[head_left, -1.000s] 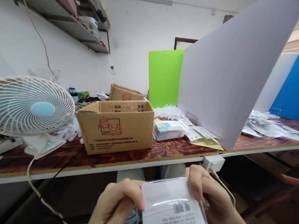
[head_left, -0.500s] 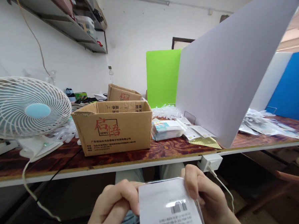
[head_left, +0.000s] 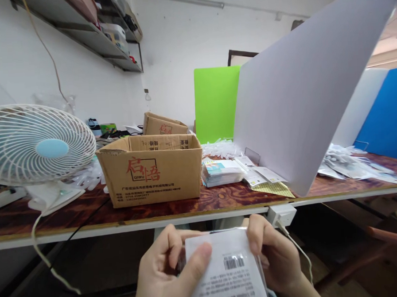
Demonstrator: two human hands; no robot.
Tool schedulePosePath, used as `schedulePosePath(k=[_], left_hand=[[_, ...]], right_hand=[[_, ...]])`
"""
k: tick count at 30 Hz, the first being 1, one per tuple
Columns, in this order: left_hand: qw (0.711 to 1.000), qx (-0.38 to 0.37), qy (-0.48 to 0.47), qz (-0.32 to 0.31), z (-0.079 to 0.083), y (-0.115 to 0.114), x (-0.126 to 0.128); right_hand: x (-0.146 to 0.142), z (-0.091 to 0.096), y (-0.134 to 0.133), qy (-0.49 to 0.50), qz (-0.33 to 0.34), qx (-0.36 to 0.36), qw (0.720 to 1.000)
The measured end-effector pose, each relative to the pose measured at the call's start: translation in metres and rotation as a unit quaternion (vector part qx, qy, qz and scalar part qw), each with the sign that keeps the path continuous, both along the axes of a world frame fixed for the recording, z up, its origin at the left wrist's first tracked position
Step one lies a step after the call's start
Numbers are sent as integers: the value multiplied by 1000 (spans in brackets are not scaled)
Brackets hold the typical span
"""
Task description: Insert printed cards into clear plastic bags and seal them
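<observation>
The pack (head_left: 232, 284) is at 6 o'clock in the view, below the table (head_left: 221, 200) edge, with the left hand (head_left: 168, 272) clasping its side at 9 o'clock, thumb across the face, and the right hand (head_left: 273, 255) pinching its corner at 1 o'clock; the shiny film looks slick, so easing either grip could let it slip. From the pack, the cord (head_left: 298, 249) hangs at 2 o'clock near the right hand, where a sideways swing might snag it, and a careless reach could topple the stack (head_left: 222, 177) at 12 o'clock or bump the box (head_left: 153, 177) at 11 o'clock
</observation>
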State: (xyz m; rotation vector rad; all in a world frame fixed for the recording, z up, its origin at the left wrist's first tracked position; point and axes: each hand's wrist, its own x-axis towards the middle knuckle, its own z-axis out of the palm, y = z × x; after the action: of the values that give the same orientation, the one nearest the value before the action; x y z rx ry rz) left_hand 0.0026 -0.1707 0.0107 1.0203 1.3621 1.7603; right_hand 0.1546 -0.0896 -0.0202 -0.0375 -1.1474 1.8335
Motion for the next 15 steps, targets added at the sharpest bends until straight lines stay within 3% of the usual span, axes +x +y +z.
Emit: schedulePosePath(k=[3,7,9,11,15], left_hand=[[994,45,46,94,-3,2,1],[948,138,183,221,-16,6,4],[916,192,247,253,-24,9,7],[901,218,267,264,-28,12,8],[922,240,182,242,-25,17,6]], right_hand=[[2,7,5,3,-79,9,997],[-10,17,-2,-146,-240,78,956],[-20,21,-8,-197,-249,89,944],[-27,21,-11,-185,-254,66,947],[-27,16,-12,-116,-250,13,961]])
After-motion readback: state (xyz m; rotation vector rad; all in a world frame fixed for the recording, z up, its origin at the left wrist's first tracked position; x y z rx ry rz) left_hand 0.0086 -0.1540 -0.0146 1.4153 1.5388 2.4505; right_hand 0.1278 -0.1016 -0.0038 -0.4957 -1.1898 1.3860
